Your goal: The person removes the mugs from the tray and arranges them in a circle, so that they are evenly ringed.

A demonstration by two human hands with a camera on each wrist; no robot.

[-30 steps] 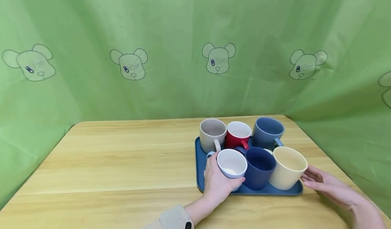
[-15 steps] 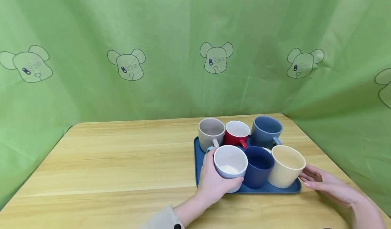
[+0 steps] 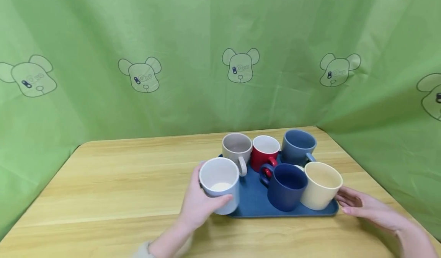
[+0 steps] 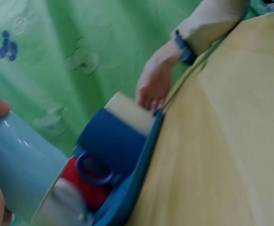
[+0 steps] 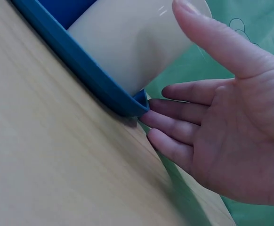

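Note:
My left hand [image 3: 198, 202] grips a light blue mug [image 3: 229, 200] with a white inside, thumb on the near side. The mug is raised over the left edge of a dark blue tray [image 3: 253, 198]. In the left wrist view its glossy wall [image 4: 26, 160] shows close up; its handle is hidden. At the tray's right front corner my right hand [image 3: 372, 210] has its fingers extended, fingertips right at the tray rim [image 5: 92, 75] beside a cream mug [image 3: 318, 195]. To that mug's left stands a navy mug [image 3: 286, 193], handle turned left.
Along the tray's back stand a grey mug [image 3: 232, 152], a red mug [image 3: 260, 160] with a white inside, and a slate-blue mug [image 3: 294, 154]. The wooden table [image 3: 120, 185] stretches left of the tray. A green curtain [image 3: 193, 108] hangs behind and at the sides.
My left hand has lifted the light blue mug from the tray's front left and carried it left, uncovering the navy mug's handle. The right hand stays by the tray corner.

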